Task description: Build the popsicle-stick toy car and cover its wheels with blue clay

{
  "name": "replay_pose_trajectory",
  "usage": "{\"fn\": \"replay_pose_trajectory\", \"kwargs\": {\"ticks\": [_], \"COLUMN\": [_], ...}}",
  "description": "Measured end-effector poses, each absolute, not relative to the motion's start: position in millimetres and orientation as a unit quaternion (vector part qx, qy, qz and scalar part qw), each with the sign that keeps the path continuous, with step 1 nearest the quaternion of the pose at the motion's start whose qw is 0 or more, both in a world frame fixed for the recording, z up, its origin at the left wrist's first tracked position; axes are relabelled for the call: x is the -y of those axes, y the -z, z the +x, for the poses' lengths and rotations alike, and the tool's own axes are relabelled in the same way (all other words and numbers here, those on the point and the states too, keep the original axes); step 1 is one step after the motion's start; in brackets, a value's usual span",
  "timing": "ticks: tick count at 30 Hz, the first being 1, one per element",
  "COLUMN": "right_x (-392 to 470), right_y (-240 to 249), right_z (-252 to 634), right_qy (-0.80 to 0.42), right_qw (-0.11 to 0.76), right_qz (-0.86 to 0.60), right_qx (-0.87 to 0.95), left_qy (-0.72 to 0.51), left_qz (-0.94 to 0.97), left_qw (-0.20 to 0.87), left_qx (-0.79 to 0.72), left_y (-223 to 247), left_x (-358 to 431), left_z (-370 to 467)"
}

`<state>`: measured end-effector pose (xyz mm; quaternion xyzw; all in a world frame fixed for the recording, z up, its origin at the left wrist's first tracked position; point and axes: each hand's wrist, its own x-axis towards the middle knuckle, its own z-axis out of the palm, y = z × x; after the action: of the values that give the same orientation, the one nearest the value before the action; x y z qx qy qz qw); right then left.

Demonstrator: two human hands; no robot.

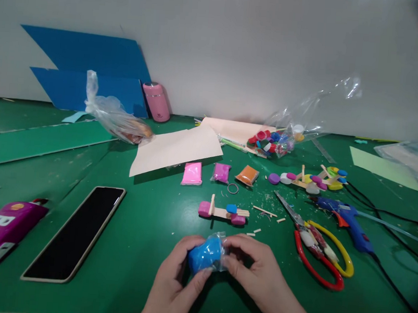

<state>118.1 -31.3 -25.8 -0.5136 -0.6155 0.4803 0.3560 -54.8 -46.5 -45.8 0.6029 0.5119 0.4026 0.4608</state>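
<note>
Near the table's front edge, my left hand (181, 275) grips a packet of blue clay (204, 255) in clear wrapping. The fingers of my right hand (253, 266) pinch the crinkled plastic at the packet's right end. Just beyond the packet stands a small craft stick vehicle (222, 213) with pink wheels and a blue piece on top. Farther back lie three more wrapped packets: a pink one (192, 173), a purple one (221, 173) and an orange one (247, 175). A metal ring (233, 189) rests near them.
Scissors (317, 252) and a blue glue gun (348, 220) with its cord lie at right. A phone (76, 233) and a purple case (3, 234) are at left. Behind are paper sheets (176, 149), a pink flask (157, 102), a bag of caps (279, 140) and more stick vehicles (312, 180).
</note>
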Motion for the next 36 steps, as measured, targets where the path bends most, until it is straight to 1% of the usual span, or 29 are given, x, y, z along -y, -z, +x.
{"fn": "replay_pose_trajectory", "kwargs": {"ticks": [4,8,12,16,19,25,30,36], "right_x": [27,24,23,24,24,24,28,33], "right_y": [28,29,28,27,26,25,26,30], "right_z": [124,127,128,129,131,130,127,123], "right_qy": [-0.498,-0.490,-0.490,-0.481,-0.471,-0.465,-0.477,-0.438], "right_qw": [0.375,0.381,0.369,0.358,0.330,0.288,0.267,0.240], "right_qz": [-0.479,-0.469,-0.466,-0.466,-0.472,-0.492,-0.492,-0.514], "right_qx": [0.619,0.628,0.637,0.650,0.668,0.677,0.678,0.697], "left_qy": [-0.387,-0.363,-0.318,-0.278,-0.271,-0.236,-0.268,-0.276], "left_qz": [0.648,0.724,0.793,0.819,0.827,0.852,0.843,0.841], "left_qw": [0.430,0.349,0.282,0.252,0.235,0.235,0.274,0.285], "left_qx": [-0.496,-0.471,-0.437,-0.433,-0.433,-0.404,-0.377,-0.367], "left_y": [48,45,41,39,39,28,25,33], "left_x": [44,40,37,34,31,28,26,23], "left_z": [-57,-59,-63,-65,-66,-65,-62,-65]}}
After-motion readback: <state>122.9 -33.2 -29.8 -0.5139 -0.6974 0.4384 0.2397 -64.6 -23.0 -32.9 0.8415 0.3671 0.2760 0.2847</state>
